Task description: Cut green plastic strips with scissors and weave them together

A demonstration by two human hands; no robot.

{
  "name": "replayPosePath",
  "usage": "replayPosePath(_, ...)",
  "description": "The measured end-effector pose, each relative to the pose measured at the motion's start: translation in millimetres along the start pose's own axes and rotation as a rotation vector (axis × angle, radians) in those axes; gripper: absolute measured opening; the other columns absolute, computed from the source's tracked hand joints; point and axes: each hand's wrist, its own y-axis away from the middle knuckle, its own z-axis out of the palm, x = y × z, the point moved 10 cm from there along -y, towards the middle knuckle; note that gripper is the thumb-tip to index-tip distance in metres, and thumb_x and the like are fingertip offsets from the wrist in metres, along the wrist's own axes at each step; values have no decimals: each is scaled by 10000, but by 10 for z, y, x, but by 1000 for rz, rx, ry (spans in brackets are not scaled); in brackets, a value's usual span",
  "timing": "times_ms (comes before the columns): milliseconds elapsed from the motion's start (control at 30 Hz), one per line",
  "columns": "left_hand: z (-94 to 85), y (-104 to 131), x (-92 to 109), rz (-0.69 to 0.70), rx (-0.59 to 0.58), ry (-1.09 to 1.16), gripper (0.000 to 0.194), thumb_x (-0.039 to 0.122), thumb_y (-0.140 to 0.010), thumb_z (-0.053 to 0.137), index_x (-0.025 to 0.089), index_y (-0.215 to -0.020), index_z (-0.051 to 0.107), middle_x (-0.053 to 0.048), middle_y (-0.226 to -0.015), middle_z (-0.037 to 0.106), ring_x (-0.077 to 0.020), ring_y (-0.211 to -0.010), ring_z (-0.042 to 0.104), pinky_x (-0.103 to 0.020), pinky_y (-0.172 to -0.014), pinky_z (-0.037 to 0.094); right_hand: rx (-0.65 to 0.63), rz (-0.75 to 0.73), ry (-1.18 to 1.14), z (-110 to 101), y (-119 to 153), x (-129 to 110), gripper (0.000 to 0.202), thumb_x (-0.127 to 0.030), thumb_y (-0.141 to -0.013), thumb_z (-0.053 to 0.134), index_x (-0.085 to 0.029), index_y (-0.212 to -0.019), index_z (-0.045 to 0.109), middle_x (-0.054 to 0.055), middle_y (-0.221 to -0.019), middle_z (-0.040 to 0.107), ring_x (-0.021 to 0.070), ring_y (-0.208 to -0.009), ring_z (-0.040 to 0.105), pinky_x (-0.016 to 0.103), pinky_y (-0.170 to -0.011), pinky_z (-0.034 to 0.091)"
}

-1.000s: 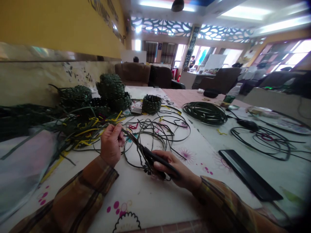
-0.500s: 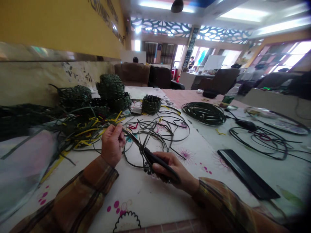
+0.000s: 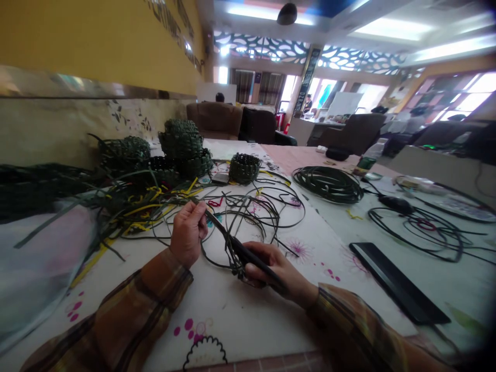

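Note:
My left hand [image 3: 188, 231] is closed in a pinch on the end of a dark green plastic strip [image 3: 216, 221]. From there the strip slants down to the right, to the tool in my right hand [image 3: 277, 271]. That hand is wrapped around what look like black-handled scissors [image 3: 258, 261], pointing up and left; their jaws are hard to tell from the strip. Several thin strips [image 3: 236, 261] hang and curl just below the tool's front end. More loose green strips [image 3: 271, 206] lie in loops on the table behind both hands.
A small woven green basket [image 3: 244, 168] stands behind the loops, and stacked baskets [image 3: 182, 139] stand by the wall. Tangled green and yellow strips [image 3: 147, 206] lie left. On the right are a strip coil [image 3: 327, 184], a bottle [image 3: 370, 156] and a long black object [image 3: 397, 281].
The view has shifted slightly, so most things sit a little further right. Both hands keep their holds; my left hand appears slightly nearer the tool.

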Motion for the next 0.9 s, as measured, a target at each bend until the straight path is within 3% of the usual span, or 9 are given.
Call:
replayPosePath(233, -43, -42, -6, -17, 15, 12, 319, 340, -713, 760, 160, -667, 501, 77, -479, 453, -18, -319, 296, -139, -307, 213, 21, -17, 86, 6, 36, -28, 420, -493, -771, 780, -129, -851, 588, -28, -631, 516, 41, -475, 391, 157, -401, 289)
replayPosePath(433, -92, -74, 31, -10, 44, 64, 289, 286, -709, 744, 159, -666, 488, 82, -475, 441, -15, -319, 288, -138, -308, 218, 44, -13, 77, -9, 42, 10, 424, -478, -770, 785, -122, -929, 618, -38, -621, 502, 34, -448, 366, 151, -377, 280)
replayPosePath(667, -22, 3, 22, 8, 28, 28, 408, 319, -682, 780, 179, -619, 402, 89, -462, 414, -13, -320, 245, -135, -302, 172, 24, -29, -89, 2, -21, 104, 424, -421, -749, 821, -140, -975, 598, -42, -671, 487, 48, -501, 396, 179, -440, 345)
replayPosePath(900, -7, 10, -81, -46, 11, 12, 429, 342, -681, 794, 181, -616, 402, 87, -467, 406, -16, -316, 248, -144, -307, 163, -11, -27, -146, 36, -34, 101, 357, -376, -766, 820, -148, -907, 584, -68, -642, 414, 35, -488, 339, 191, -454, 308)
